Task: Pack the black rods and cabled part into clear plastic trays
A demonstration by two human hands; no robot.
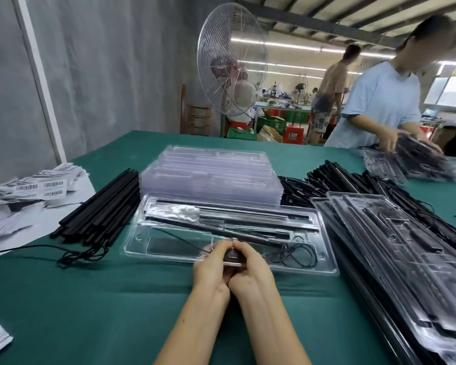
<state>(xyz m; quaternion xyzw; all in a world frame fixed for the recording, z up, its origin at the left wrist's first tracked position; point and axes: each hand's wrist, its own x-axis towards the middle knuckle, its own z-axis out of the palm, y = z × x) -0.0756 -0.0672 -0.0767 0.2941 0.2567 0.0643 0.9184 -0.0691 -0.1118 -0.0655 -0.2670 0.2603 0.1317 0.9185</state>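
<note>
At lower centre my left hand and right hand meet over the clear tray's near rim, fingers curled, pinching a small piece together, likely to seat it; black rods lie slotted in the tray, the cable looped at its right end; spare rods wait within reach at centre-left.

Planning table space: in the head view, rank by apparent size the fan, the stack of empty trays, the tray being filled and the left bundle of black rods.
1. tray being filled
2. stack of empty trays and fan: alike, fan farther, unranked
3. bundle of black rods
</note>
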